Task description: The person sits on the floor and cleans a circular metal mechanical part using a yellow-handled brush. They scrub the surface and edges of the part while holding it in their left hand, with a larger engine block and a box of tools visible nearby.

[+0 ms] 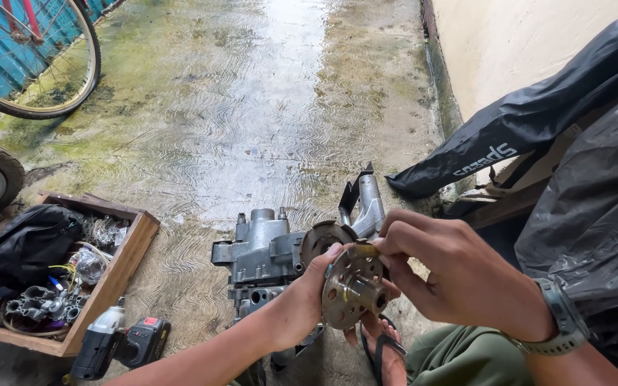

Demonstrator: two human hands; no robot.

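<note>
Round perforated metal hub [352,287], off the grey engine casing [266,254] on the wet concrete floor [252,107], is gripped in the left hand [302,300] while right hand [459,275] pinches a small brass piece [364,251] at its rim (not yet seated; refitting appears outstanding).

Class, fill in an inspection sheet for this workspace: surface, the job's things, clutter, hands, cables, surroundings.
Surface: wet concrete floor, green with moss.
Job's things: round perforated metal disc held in front of a grey engine casing.
Clutter: wooden box of parts; cordless impact wrench.
Hands: left hand grips the disc; right hand pinches a small brass piece at its rim.
Cables: loose wires in the box.
Surroundings: bicycle wheel, black plastic sheeting, wall.
</note>
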